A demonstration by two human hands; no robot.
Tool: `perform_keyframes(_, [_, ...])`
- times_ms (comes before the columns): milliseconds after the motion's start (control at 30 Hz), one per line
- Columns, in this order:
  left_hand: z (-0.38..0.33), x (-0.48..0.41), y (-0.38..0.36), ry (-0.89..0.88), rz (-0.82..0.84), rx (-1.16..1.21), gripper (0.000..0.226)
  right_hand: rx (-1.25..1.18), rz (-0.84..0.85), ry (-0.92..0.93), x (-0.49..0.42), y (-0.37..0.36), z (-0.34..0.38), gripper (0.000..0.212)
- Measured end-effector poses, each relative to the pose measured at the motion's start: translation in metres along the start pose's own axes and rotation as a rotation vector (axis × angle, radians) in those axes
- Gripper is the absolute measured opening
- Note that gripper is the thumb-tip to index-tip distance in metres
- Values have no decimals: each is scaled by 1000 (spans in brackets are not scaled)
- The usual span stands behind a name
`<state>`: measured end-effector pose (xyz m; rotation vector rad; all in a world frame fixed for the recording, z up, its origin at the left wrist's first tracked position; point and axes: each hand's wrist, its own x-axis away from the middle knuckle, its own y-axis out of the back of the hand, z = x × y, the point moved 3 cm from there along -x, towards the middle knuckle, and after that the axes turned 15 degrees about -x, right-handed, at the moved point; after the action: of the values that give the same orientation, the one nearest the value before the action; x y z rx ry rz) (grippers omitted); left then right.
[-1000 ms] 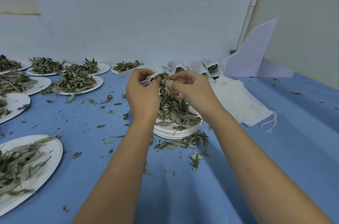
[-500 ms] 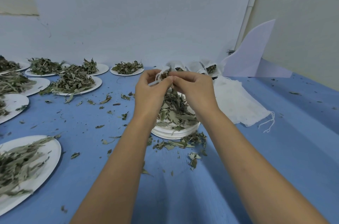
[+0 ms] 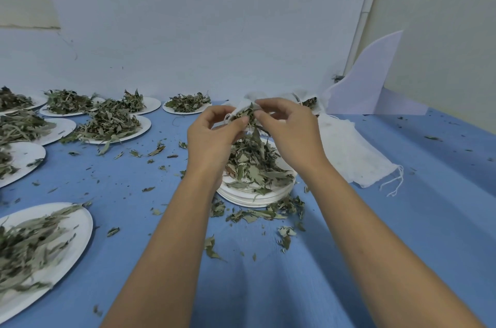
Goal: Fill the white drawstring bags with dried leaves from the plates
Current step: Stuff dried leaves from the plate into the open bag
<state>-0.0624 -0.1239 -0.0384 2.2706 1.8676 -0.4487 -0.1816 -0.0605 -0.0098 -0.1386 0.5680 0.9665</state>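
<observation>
- Step in hand, as judged: packing dried leaves into one white drawstring bag point(image 3: 239, 110), held above the stack of plates point(image 3: 257, 200) at frame centre
- Left hand point(image 3: 212, 137): thumb and fingertips pinch the bag's near rim
- Right hand point(image 3: 292, 134): thumb and forefinger pinch the opposite rim, cloth and leaf together
- Method advised: keep the mouth stretched between the two pinches, press leaves down in small lots, and work over the stack so that droppings land on the leaf heap point(image 3: 255, 164), not on the blue tablecloth point(image 3: 402, 220)
- Risk: long leaves left poking out could foul the drawstring, and hard pressing crumbles them
- Single plates with leaves point(image 3: 146, 127), left half of frame: eight, several cut by the left edge
- Stack of plates: one, number of plates in it cannot be told
- Bag in hand: one
- Filled bags point(image 3: 310, 102) behind the hands: one shows leaves, the rest hidden
- Empty bags point(image 3: 359, 161), right of centre: one flat pile, count unclear
- White board point(image 3: 370, 80), upper right: one
- Loose leaves point(image 3: 268, 213) on the tablecloth: too many to count
</observation>
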Motion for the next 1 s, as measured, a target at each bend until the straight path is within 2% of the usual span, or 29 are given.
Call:
perform_keyframes(167, [-1,0,2,-12,-15,-71,21,-51,-58,-1,1,0,-3,10])
perform_keyframes(333, [-1,0,6,-10,-230,-230,26,-107,43,-12,6,-11,0,4])
perform_keyframes(400, [-1,2,8,-44,-318,-294,29,-91,117,-11,8,-18,1,9])
perform_keyframes(467, [-2,3,9,-73,-340,-310,28,-77,114,-8,9,-20,1,11])
perform_keyframes(533, [-3,2,7,-64,-283,-303,25,-67,26,-7,8,-17,0,11])
perform_keyframes(667, [-3,0,-3,17,-55,-221,19,-38,-135,-18,6,-6,-4,9])
perform_keyframes(800, [-7,3,-8,-61,85,-280,29,-129,-179,-89,4,-4,-6,8])
perform_keyframes(867, [-8,6,-9,-113,93,-345,33,-177,-161,-119,4,-6,-6,6])
perform_keyframes(1000, [-11,9,-6,-186,-9,-442,26,-185,-100,-112,3,-7,-5,8])
